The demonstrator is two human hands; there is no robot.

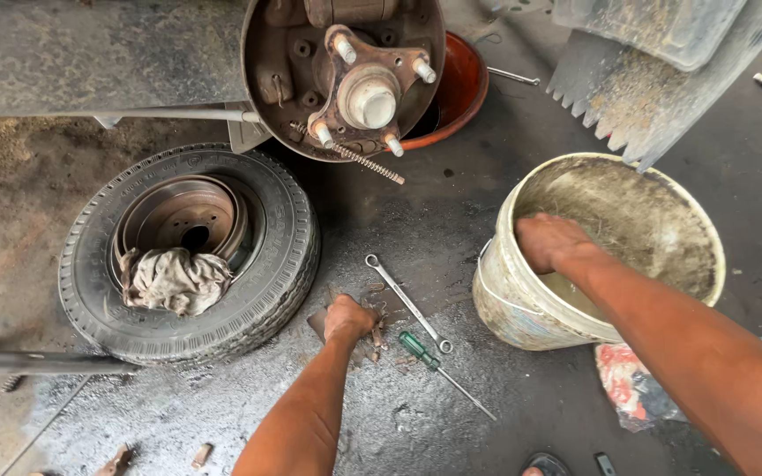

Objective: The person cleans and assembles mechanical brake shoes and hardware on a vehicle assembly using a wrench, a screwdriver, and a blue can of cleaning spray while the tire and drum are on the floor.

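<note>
My left hand [348,318] reaches down to the oily floor and closes over small rusty parts [375,336] beside a flat metal piece [316,323]. A ring spanner [407,302] and a green-handled screwdriver [434,360] lie just right of it. My right hand [551,241] grips the near rim of a dirty white bucket [522,308]. Above, a rusty wheel hub [365,85] with studs and a loose spring [359,159] is bare.
A tyre [284,264] lies flat at left with a brake drum [183,216] and a grey rag [172,279] inside. An orange bowl [465,92] sits behind the hub. A mudflap [646,97] hangs at top right. A coloured rag [628,383] lies by the bucket.
</note>
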